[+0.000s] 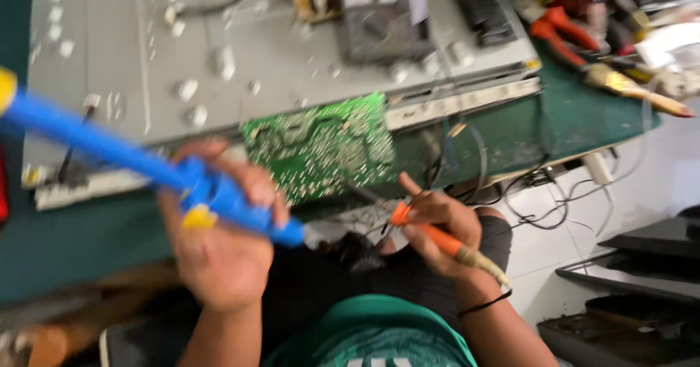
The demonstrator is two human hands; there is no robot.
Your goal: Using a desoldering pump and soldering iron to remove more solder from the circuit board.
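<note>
My left hand (219,243) grips a blue desoldering pump (138,164) with a yellow button; its white tip points right, below the board. A green circuit board (321,145), solder side up, lies at the near edge of the green table. My right hand (441,225) holds an orange-handled soldering iron (445,241) like a pen, its dark tip reaching up-left to the board's lower right edge. The picture is blurred by motion.
A large grey metal panel (219,53) with white spacers and mounted boards fills the table behind. Orange pliers (561,32) and other tools lie at the top right. Black wires (539,199) hang off the table edge. Dark trays (642,294) stand on the floor, right.
</note>
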